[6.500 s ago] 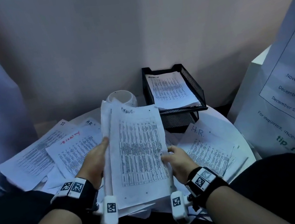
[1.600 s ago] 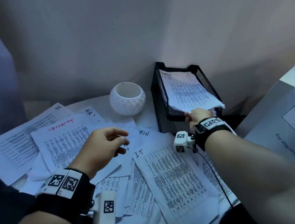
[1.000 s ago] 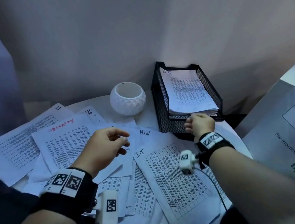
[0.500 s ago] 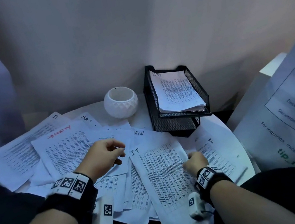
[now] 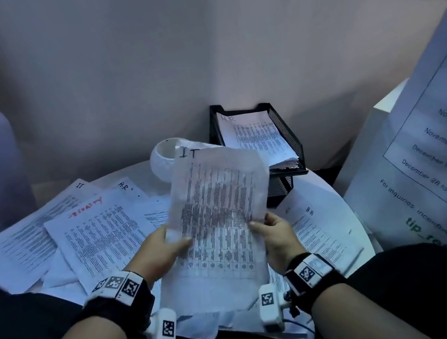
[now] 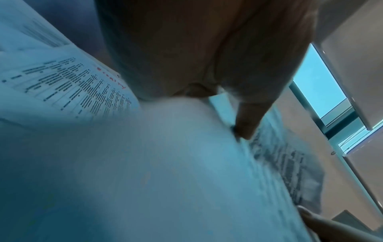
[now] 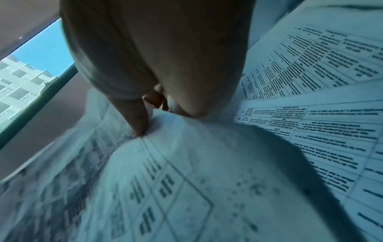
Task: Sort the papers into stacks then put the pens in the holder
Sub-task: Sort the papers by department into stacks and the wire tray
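Note:
A printed sheet marked "IT" [image 5: 217,209] is lifted above the table and held by both hands. My left hand [image 5: 158,249] pinches its left edge, thumb on top. My right hand [image 5: 272,232] pinches its right edge. The wrist views show the same sheet [image 6: 186,163] [image 7: 165,180] under each thumb. More printed papers [image 5: 94,237] lie scattered on the round table, one with red writing [image 5: 85,207], one marked "HR" [image 5: 318,221] at the right. A black mesh tray [image 5: 285,134] at the back holds a stack topped by an "HR" sheet [image 5: 252,137]. No pens are visible.
A white faceted holder [image 5: 162,159] stands behind the lifted sheet, left of the tray. A tan partition [image 5: 138,64] closes the back. A large printed notice [image 5: 439,161] stands at the right. The table's rim [image 5: 363,234] curves near my right knee.
My right hand came back from the tray. Both hands took hold of the "IT" sheet and lifted it off the pile.

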Demonstrator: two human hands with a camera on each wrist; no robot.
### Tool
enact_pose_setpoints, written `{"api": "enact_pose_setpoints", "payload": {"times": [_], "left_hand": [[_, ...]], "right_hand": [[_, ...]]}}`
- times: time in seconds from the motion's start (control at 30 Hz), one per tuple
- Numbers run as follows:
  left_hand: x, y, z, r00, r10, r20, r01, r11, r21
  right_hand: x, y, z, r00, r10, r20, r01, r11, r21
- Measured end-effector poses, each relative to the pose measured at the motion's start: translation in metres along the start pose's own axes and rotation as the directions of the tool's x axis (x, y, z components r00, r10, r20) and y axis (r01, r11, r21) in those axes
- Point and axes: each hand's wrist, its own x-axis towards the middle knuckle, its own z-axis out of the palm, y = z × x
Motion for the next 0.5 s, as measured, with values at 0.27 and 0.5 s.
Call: {"api": "enact_pose_setpoints", "payload": {"times": [0.27,0.5], "left_hand": [[-0.002,-0.004,-0.011,0.972,0.027,-0.231,-0.001,0.994,0.112],[-0.004,0.004,-0.014,0.959,-0.021,-0.281,0.032,0.999,0.035]], "right_hand": [[0.0,0.023,-0.041,0.891,0.033,-0.452,-0.287,0.814,-0.505],[0.001,0.028,-0.06,0.879,0.1,-0.465,-0.366,0.767,-0.528]]}}
